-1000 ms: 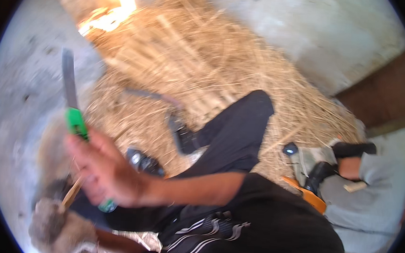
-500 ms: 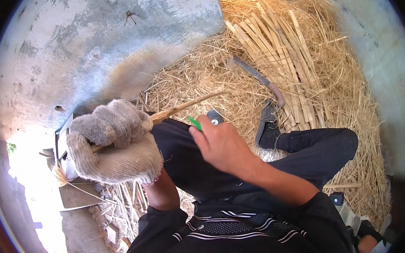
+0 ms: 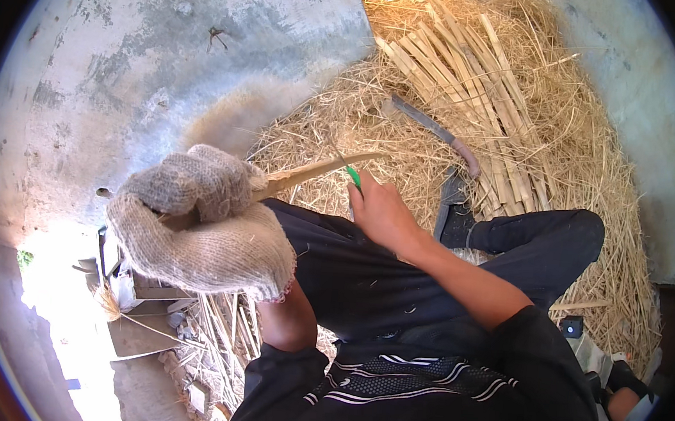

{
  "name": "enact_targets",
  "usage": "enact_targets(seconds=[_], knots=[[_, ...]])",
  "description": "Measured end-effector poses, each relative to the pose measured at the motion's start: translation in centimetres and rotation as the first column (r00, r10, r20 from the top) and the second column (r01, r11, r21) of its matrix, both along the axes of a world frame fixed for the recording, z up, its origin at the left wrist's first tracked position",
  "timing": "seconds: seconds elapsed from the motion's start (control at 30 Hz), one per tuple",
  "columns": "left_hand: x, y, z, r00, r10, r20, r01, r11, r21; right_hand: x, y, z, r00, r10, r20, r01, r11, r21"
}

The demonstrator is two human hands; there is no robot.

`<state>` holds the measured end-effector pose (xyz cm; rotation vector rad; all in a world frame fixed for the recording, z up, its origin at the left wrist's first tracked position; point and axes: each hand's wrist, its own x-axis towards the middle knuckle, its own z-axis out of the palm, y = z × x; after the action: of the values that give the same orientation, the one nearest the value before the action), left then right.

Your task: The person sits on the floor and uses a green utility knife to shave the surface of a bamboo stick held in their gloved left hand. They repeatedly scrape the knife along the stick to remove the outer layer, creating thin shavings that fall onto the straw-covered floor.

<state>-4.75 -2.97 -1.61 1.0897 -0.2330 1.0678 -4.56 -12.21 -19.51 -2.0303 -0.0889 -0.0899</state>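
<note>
Left hand [image 3: 203,228], in a coarse knitted work glove, is closed in a fist around the near end of a pale split cane strip [image 3: 317,171]. The strip runs from the glove up and to the right, ending above the right hand. Right hand [image 3: 380,210], bare, is closed around a green-handled tool [image 3: 353,176]; only a bit of the green handle shows above the knuckles, just beside the strip, and whether a blade meets the strip cannot be told. Both hands sit over the person's dark-trousered lap [image 3: 364,283].

Far and right: a heap of straw and shavings [image 3: 592,150] on the concrete floor [image 3: 169,50], with a bundle of straight cane strips [image 3: 471,87] lying on it. A long knife with a reddish handle [image 3: 433,127] rests on the straw left of the bundle. A dark shoe [image 3: 454,215] sits near the right hand. Near left, loose strips and scraps [image 3: 211,335] lie on the floor.
</note>
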Motion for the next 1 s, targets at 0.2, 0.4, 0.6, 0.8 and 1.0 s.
enact_targets(seconds=[0.2,0.4,0.6,0.8,1.0], knots=[[0.1,0.0,0.5,0.997,0.072,-0.025,-0.073,0.996,-0.059,-1.9,0.3,3.3,0.995,0.092,0.040,-0.092,0.996,-0.019],[-0.3,0.4,0.5,0.997,-0.025,-0.069,0.023,0.999,-0.034,-0.7,-1.0,1.5,0.996,0.088,0.009,-0.086,0.990,-0.109],[-0.3,0.6,0.4,0.994,-0.095,-0.059,0.095,0.996,-0.002,-0.8,-0.7,0.1,0.996,0.080,-0.030,-0.085,0.980,-0.180],[-0.2,0.5,0.5,0.997,-0.076,-0.024,0.077,0.997,0.022,-1.6,-1.1,3.3,0.989,0.139,-0.044,-0.140,0.990,-0.033],[-0.1,0.2,0.9,0.992,-0.081,-0.102,0.082,0.997,0.012,0.6,-2.0,-3.8,0.999,0.031,-0.018,-0.033,0.993,-0.110]])
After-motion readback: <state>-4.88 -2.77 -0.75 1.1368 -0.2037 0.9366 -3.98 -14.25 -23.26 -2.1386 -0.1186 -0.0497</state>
